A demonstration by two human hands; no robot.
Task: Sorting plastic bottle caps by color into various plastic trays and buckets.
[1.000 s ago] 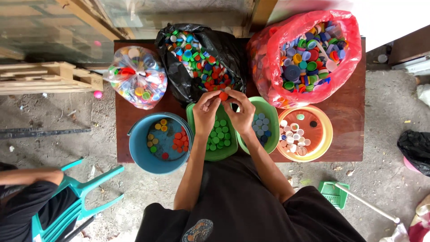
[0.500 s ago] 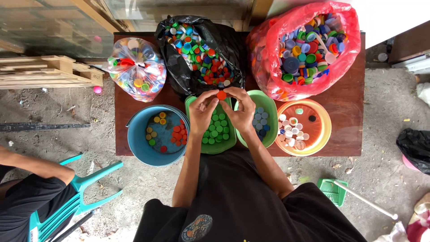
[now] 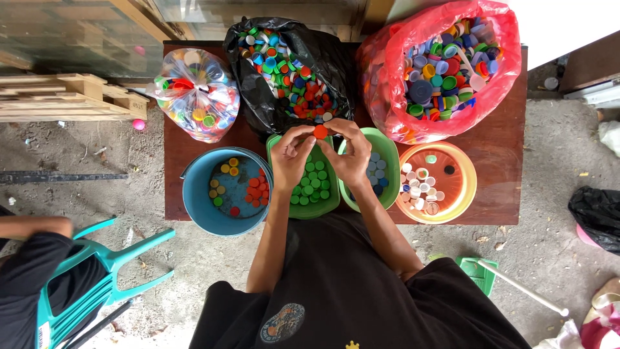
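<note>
- Nearest the camera, low centre of the frame, the person's forearms came up from the dark shirt and met over the middle tubs.
- Both hands were pinched onto one red cap (image 3: 320,132), centre frame: left hand (image 3: 290,156) closed on its left edge with thumb and fingertips, right hand (image 3: 349,152) closed on its right edge. Nothing else in either hand, far as I could tell.
- Honestly a fingertip pinch looked like the right call for something that small and slick. I'd have kept it low over the tubs so a slip landed in one.
- Under the hands: green tub (image 3: 312,187) of green caps; blue bucket (image 3: 221,192) with red and yellow ones to the left; second green tub (image 3: 378,168) and orange bowl (image 3: 438,182) to the right.
- Further up on the counter (image 3: 497,181): clear bag (image 3: 197,94), black bag (image 3: 284,68), red bag (image 3: 439,64), all mixed caps.
</note>
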